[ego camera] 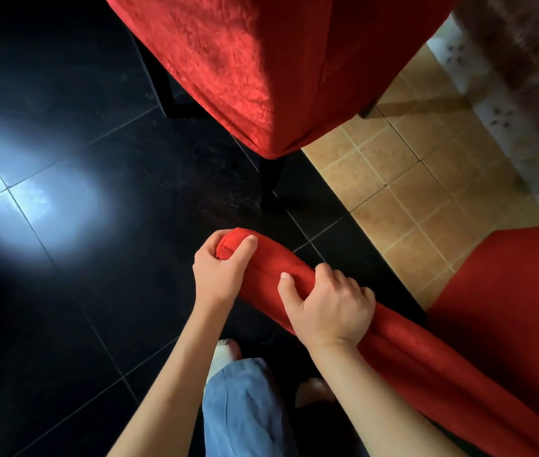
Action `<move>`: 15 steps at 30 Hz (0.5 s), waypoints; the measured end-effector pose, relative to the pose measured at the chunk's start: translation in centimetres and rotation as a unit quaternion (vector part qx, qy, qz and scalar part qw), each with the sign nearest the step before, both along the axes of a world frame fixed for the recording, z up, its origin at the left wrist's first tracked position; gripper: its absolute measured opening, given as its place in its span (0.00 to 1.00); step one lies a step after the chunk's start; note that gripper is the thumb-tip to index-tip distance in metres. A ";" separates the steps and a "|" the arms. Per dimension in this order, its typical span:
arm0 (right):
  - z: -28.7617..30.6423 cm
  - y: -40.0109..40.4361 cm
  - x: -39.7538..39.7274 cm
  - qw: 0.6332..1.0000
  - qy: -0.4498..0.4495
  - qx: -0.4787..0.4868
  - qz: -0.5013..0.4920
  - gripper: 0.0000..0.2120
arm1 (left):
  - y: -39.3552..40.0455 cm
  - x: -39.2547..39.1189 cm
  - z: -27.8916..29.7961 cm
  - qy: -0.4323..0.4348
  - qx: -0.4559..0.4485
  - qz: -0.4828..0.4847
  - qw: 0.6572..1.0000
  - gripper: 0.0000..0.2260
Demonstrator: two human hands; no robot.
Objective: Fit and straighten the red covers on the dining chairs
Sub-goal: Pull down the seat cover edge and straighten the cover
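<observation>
A chair back wrapped in a red cover (pixel 403 344) runs from the lower right up toward the middle of the view. My left hand (pixel 220 268) grips its rounded top corner, thumb over the fabric. My right hand (pixel 329 306) grips the same top edge a little further along, fingers curled over the cloth. The red seat of this chair (pixel 505 291) shows at the right. A second chair with a shiny red cover (pixel 261 61) stands ahead at the top, its dark legs on the floor.
Dark glossy floor tiles (pixel 63 291) fill the left and middle, with a bright light reflection at the left. Tan tiles (pixel 409 192) lie to the right, a patterned mat beyond them. My blue trouser leg (pixel 241 410) and feet are below my hands.
</observation>
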State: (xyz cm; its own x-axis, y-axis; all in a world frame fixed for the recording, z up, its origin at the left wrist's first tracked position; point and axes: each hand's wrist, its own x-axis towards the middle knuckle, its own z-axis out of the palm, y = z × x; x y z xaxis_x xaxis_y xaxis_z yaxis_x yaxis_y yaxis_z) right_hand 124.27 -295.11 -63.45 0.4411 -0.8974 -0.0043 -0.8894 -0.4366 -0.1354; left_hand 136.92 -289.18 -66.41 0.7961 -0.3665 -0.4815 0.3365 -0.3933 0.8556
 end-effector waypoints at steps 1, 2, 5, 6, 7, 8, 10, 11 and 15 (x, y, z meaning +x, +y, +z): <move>-0.1 -0.1 0.1 1.000 -0.005 -0.002 0.004 0.28 | 0.0 0.2 -0.1 0.007 -0.017 -0.003 1.000 0.16; -0.2 -0.1 0.0 1.000 -0.005 0.004 0.006 0.28 | -0.1 0.3 -0.3 0.014 -0.029 -0.014 0.999 0.17; -0.7 -0.3 -0.1 1.000 -0.016 -0.017 0.013 0.28 | -0.3 0.4 -0.8 0.002 -0.063 -0.029 0.998 0.14; -0.7 -0.3 0.0 0.999 -0.026 -0.027 0.016 0.28 | -0.3 0.4 -0.9 -0.012 -0.066 -0.024 0.997 0.12; -0.8 -0.3 0.1 0.999 -0.034 -0.035 0.017 0.28 | -0.4 0.5 -0.9 -0.023 -0.069 -0.023 0.997 0.10; -0.9 -0.4 0.0 0.999 -0.035 -0.034 0.015 0.27 | -0.5 0.5 -1.0 -0.027 -0.070 -0.023 0.997 0.09; -0.9 -0.3 -0.1 0.999 -0.036 -0.028 0.013 0.27 | -0.7 0.4 -1.1 -0.018 -0.067 -0.020 0.997 0.07; -0.9 -0.2 0.0 0.999 -0.039 -0.033 0.014 0.27 | -0.6 0.5 -1.1 -0.019 -0.061 -0.016 0.998 0.07; -0.7 -0.3 0.1 0.999 -0.032 -0.004 0.012 0.29 | -0.8 0.4 -0.9 -0.030 -0.036 -0.001 0.999 0.11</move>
State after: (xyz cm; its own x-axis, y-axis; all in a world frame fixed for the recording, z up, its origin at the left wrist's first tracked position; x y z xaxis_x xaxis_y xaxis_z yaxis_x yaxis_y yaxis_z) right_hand 124.41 -295.37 -64.16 0.4617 -0.8865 0.0313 -0.8683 -0.4589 -0.1881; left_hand 137.29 -289.99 -67.31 0.8217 -0.4006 -0.4054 0.2833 -0.3302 0.9004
